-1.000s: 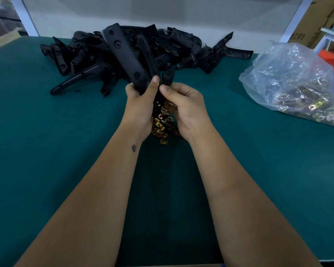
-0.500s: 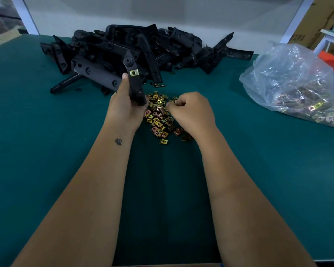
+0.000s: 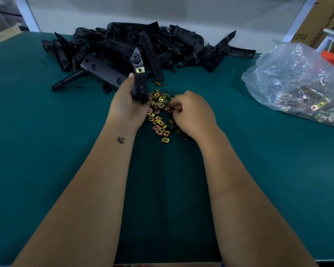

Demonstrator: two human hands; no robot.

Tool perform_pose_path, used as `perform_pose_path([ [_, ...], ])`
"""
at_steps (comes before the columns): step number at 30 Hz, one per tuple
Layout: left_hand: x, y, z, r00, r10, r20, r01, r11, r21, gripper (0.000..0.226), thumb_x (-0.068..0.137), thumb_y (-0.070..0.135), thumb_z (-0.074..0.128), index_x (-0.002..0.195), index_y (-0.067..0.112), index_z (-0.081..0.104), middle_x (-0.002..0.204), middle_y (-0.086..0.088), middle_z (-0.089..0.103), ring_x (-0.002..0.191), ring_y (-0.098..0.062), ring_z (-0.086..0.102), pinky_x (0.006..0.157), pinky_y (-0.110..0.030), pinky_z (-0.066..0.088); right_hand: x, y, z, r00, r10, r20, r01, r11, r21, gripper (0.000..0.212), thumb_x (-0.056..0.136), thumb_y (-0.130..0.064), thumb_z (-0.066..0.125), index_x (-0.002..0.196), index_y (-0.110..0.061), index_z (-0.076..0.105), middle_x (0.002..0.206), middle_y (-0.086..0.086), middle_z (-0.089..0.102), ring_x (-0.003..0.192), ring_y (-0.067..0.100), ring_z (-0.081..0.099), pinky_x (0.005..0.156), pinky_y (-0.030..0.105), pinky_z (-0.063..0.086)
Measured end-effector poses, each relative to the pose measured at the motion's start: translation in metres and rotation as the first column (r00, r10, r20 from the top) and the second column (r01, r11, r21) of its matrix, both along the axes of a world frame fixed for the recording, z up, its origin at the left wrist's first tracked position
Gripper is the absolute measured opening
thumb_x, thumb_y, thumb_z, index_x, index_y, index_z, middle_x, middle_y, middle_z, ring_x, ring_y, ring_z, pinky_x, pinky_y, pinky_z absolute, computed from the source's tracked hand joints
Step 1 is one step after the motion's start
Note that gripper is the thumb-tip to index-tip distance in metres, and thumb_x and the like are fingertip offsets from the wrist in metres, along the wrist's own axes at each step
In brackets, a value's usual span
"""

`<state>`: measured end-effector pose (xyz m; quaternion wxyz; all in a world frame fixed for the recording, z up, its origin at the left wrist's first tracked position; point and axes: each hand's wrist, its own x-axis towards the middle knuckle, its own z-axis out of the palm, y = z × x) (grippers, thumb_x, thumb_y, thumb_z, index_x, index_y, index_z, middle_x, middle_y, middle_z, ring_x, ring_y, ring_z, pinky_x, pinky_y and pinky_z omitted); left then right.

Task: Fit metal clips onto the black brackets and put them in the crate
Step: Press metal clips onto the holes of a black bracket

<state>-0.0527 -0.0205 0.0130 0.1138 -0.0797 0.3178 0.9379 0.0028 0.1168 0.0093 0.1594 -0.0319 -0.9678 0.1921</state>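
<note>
Our left hand (image 3: 129, 105) grips one bracket (image 3: 139, 78) upright, clip (image 3: 140, 69) fitted; right hand (image 3: 191, 112), just beside, pinches into loose clips (image 3: 158, 116) on bench (image 3: 46, 151).

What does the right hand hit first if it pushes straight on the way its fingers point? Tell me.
The right hand points left, fingers curled down into the loose metal clips. It would plough through those first, then likely reach the left hand holding the black bracket; depth is unclear.
</note>
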Motion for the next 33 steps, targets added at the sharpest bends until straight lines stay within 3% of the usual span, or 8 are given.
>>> perform_pose_path([
  [3, 0.001, -0.001, 0.000, 1.000, -0.021, -0.012, 0.021, 1.000, 0.009, 0.005, 0.098, 0.017, 0.057, 0.102, 0.014, 0.056, 0.085, -0.002, 0.057, 0.071, -0.013, 0.047, 0.060, -0.022, 0.043, 0.000, 0.003, 0.000, 0.997, -0.058, -0.043, 0.057, 0.998, -0.006, 0.023, 0.092, -0.011, 0.056, 0.101, -0.026, 0.072, 0.104, -0.002, 0.059, 0.098, 0.020, 0.056, 0.071, 0.032, 0.047],
  [8, 0.003, -0.002, 0.003, 0.999, -0.039, -0.017, 0.040, 0.998, 0.054, 0.009, 0.095, 0.009, 0.057, 0.087, 0.011, 0.056, 0.080, -0.003, 0.058, 0.071, -0.013, 0.050, 0.060, -0.023, 0.043, 0.001, 0.000, 0.001, 0.996, -0.079, 0.048, 0.078, 0.997, 0.020, 0.006, 0.081, -0.024, 0.062, 0.082, -0.025, 0.068, 0.086, -0.008, 0.064, 0.081, 0.018, 0.059, 0.053, 0.024, 0.038],
  [14, 0.008, -0.001, 0.005, 0.998, -0.060, -0.011, 0.061, 0.994, 0.093, 0.020, 0.093, -0.001, 0.050, 0.076, 0.010, 0.047, 0.077, -0.004, 0.050, 0.067, -0.014, 0.043, 0.064, -0.024, 0.039, -0.001, 0.001, -0.002, 0.987, -0.156, 0.037, 0.153, 0.987, 0.055, 0.017, 0.084, -0.028, 0.063, 0.093, -0.015, 0.067, 0.092, 0.001, 0.064, 0.082, 0.024, 0.058, 0.060, 0.030, 0.045],
  [19, 0.013, 0.003, 0.005, 0.994, -0.103, -0.037, 0.105, 0.992, 0.072, 0.026, 0.091, -0.006, 0.043, 0.073, 0.012, 0.041, 0.079, -0.005, 0.045, 0.069, -0.014, 0.041, 0.067, -0.023, 0.038, -0.002, 0.001, -0.004, 0.978, -0.206, 0.035, 0.203, 0.977, 0.059, 0.017, 0.086, -0.030, 0.061, 0.094, -0.015, 0.065, 0.090, 0.002, 0.061, 0.080, 0.024, 0.055, 0.051, 0.027, 0.031],
  [28, 0.012, 0.008, 0.002, 0.987, -0.143, -0.078, 0.147, 0.988, 0.041, 0.026, 0.090, -0.010, 0.041, 0.101, 0.011, 0.032, 0.084, -0.007, 0.045, 0.072, -0.015, 0.043, 0.064, -0.024, 0.043, -0.005, 0.006, -0.009, 0.966, -0.256, 0.038, 0.257, 0.966, -0.015, 0.018, 0.090, -0.030, 0.060, 0.099, -0.021, 0.072, 0.099, 0.004, 0.064, 0.088, 0.025, 0.059, 0.059, 0.028, 0.037],
  [33, 0.012, 0.006, 0.002, 0.985, -0.152, -0.081, 0.157, 0.986, 0.059, 0.022, 0.091, -0.009, 0.043, 0.088, 0.012, 0.038, 0.084, -0.008, 0.046, 0.074, -0.016, 0.045, 0.066, -0.024, 0.045, -0.006, 0.006, -0.009, 0.970, -0.240, -0.040, 0.237, 0.970, -0.060, 0.013, 0.090, -0.021, 0.061, 0.099, -0.019, 0.071, 0.103, 0.003, 0.060, 0.092, 0.023, 0.057, 0.063, 0.029, 0.039],
])
